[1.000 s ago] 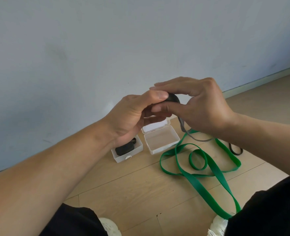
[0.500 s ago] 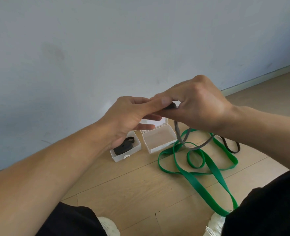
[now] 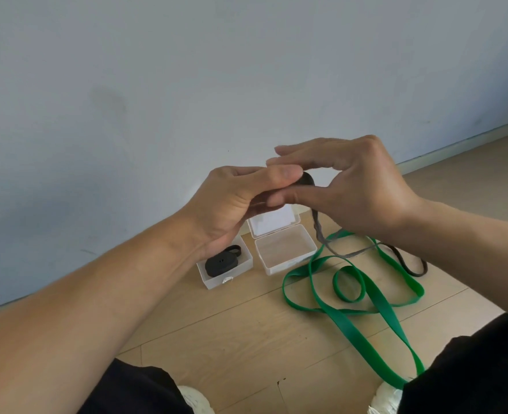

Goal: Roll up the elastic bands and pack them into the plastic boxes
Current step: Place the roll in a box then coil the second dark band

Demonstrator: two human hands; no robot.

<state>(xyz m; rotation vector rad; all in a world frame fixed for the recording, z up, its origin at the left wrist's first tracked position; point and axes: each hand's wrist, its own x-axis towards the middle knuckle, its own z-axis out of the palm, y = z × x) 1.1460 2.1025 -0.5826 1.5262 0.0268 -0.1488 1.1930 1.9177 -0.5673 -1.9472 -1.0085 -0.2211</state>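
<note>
Just above the floor, near the middle of the view, the person's two hands meet around a small dark roll of elastic band [image 3: 306, 179]. The left hand [image 3: 231, 201] has its thumb laid over the top of the roll with fingers curled beneath, pinching it. The right hand [image 3: 357, 186] pinches the same roll from the three o'clock side, thumb under and fingers arched over it. From the roll a grey tail of the band [image 3: 318, 231] hangs down to the wooden floor [image 3: 246, 333] and trails off toward four o'clock, ending in a dark loop [image 3: 411, 264].

Below the hands, at six o'clock, stand two clear plastic boxes side by side. The left box [image 3: 216, 282] holds an already rolled black band [image 3: 221, 262]. The right box [image 3: 276, 268] stands with its lid [image 3: 273, 224] tipped back toward the pale blue wall [image 3: 187, 85]; nothing is visible inside it.

At five o'clock a long green band [image 3: 351, 324] sprawls in loose loops across the floor, just beside the right box, running down toward the person's knee in black cloth [image 3: 470, 369].
</note>
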